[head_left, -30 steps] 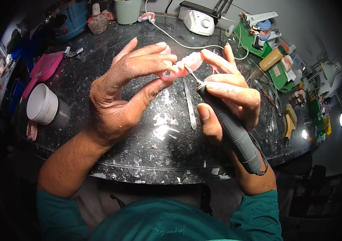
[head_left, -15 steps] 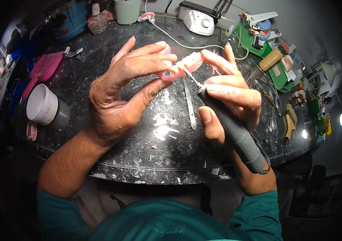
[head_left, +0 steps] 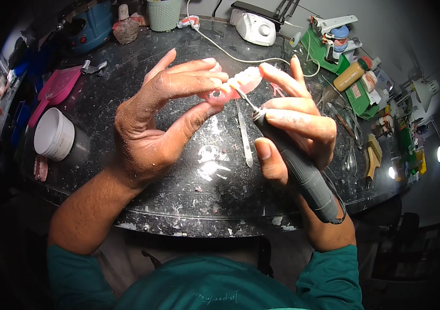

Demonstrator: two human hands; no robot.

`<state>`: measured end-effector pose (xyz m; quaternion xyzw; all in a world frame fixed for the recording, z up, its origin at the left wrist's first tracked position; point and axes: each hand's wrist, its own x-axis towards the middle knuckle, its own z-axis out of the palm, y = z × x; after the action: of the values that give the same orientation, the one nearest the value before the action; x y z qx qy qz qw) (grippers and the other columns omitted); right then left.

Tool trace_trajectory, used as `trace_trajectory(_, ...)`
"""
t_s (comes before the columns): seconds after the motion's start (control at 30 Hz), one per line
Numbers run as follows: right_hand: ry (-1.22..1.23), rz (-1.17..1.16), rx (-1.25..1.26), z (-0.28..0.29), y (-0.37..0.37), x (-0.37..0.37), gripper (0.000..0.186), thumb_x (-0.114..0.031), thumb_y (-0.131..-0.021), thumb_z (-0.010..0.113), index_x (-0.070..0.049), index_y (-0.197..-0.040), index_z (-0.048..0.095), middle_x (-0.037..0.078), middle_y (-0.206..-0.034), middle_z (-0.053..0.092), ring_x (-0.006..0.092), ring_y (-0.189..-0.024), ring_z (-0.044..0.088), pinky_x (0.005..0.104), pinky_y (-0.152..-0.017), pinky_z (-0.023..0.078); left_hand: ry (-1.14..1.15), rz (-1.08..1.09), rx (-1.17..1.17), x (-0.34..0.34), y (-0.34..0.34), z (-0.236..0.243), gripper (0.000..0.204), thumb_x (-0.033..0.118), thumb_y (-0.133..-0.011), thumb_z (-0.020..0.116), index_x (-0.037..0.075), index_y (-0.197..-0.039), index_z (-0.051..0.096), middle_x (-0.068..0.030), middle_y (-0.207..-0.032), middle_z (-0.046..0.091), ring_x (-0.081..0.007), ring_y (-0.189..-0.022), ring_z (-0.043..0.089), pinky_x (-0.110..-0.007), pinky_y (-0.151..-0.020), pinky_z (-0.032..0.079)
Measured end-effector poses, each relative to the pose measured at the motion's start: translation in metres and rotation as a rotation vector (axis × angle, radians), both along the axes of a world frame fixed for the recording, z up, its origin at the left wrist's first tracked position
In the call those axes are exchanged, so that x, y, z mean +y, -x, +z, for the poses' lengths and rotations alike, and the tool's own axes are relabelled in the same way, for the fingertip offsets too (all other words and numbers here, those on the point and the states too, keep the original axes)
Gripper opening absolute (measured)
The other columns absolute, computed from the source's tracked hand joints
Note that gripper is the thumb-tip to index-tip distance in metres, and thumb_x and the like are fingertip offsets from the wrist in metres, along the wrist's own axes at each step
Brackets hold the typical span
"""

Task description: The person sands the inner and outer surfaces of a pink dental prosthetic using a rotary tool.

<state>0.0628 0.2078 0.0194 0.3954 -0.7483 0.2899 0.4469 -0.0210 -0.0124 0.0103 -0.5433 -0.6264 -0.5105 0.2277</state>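
A pink denture with whitish teeth (head_left: 248,79) is held up over the dark bench. My left hand (head_left: 160,111) pinches its left end between thumb and fingers. In my right hand (head_left: 302,121) is a dark grey rotary handpiece (head_left: 302,173), gripped like a pen. Its thin metal bur (head_left: 243,95) reaches the denture near the teeth, close to my left fingertips. The right index fingertip rests by the denture's right end. Below the denture a metal scalpel-like tool (head_left: 245,135) lies on the bench, among white dust and shavings.
To the left are a white tub (head_left: 55,134), a pink dustpan (head_left: 59,88) and another denture piece (head_left: 40,168). A white control box (head_left: 255,28) with a cord stands at the back. Green trays (head_left: 362,101), a bottle (head_left: 350,75) and a brush (head_left: 373,155) are on the right.
The denture has tilted slightly in my left fingers, its left end a little lower. The handpiece has shifted very slightly; both hands keep their grip.
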Motion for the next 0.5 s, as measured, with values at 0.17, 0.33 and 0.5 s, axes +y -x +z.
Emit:
trace_trajectory(0.17, 0.005, 0.001, 0.006, 0.0001, 0.0005, -0.0015, 0.038, -0.023, -0.089, 0.076, -0.003, -0.112, 0.052, 0.015, -0.099, 0.066, 0.0494, -0.119, 0.061, 0.0718, -0.115, 0.02, 0.003, 0.002, -0.002, -0.0011, 0.0003, 0.0001, 0.026, -0.001, -0.089, 0.071, 0.005, -0.113, 0.063, -0.0147, -0.114, 0.073, -0.034, -0.125, 0.062, -0.057, -0.12, 0.025)
trace_trajectory(0.33, 0.002, -0.011, -0.003, 0.0006, -0.0011, -0.0021, 0.038, -0.022, -0.09, 0.076, -0.003, -0.112, 0.052, 0.016, -0.1, 0.067, 0.0494, -0.12, 0.061, 0.0716, -0.115, 0.021, 0.003, -0.001, 0.009, -0.0009, -0.0001, 0.001, 0.027, -0.001, -0.088, 0.072, 0.005, -0.113, 0.063, -0.0146, -0.114, 0.073, -0.034, -0.125, 0.062, -0.057, -0.12, 0.025)
trace_trajectory(0.5, -0.013, -0.015, 0.006, -0.0001, 0.0001, -0.0015, 0.038, -0.023, -0.09, 0.076, -0.004, -0.112, 0.052, 0.016, -0.1, 0.067, 0.0488, -0.12, 0.061, 0.0716, -0.115, 0.021, 0.008, 0.008, 0.009, -0.0008, -0.0007, 0.0018, 0.027, -0.001, -0.089, 0.072, 0.005, -0.113, 0.063, -0.0142, -0.114, 0.073, -0.034, -0.125, 0.062, -0.057, -0.12, 0.025)
